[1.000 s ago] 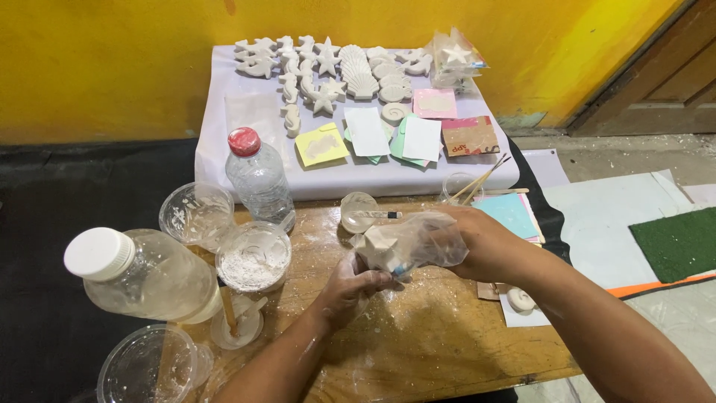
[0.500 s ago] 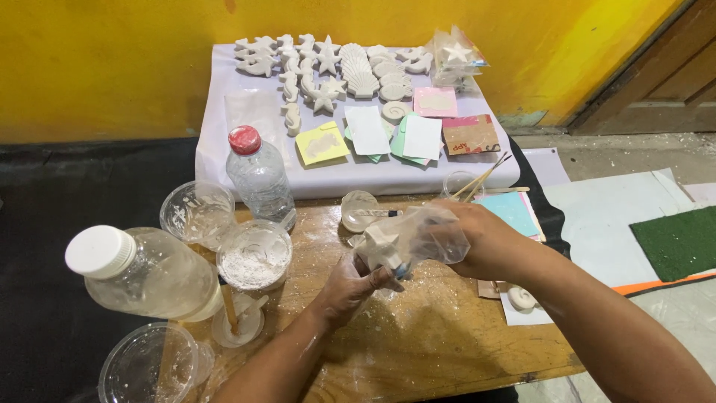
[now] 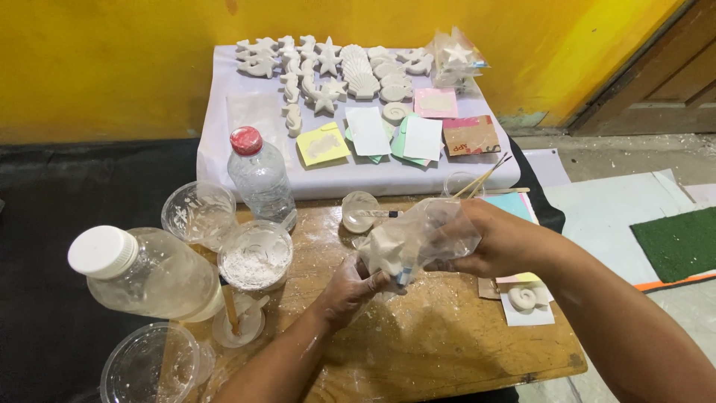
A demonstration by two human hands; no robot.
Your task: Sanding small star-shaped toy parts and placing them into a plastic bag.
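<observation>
Both hands clamped on a clear bag [image 3: 425, 237] with a white cast inside, above counter [image 3: 418, 351] center. Left hand [image 3: 349, 287] grips its bottom, right hand [image 3: 501, 240] its side. Powder cup [image 3: 256, 255] sits left.

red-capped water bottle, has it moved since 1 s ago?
No. The red-capped water bottle stands at the same spot against the front edge of the white-covered board, beside the cup of white powder, as in both earlier frames.
</observation>
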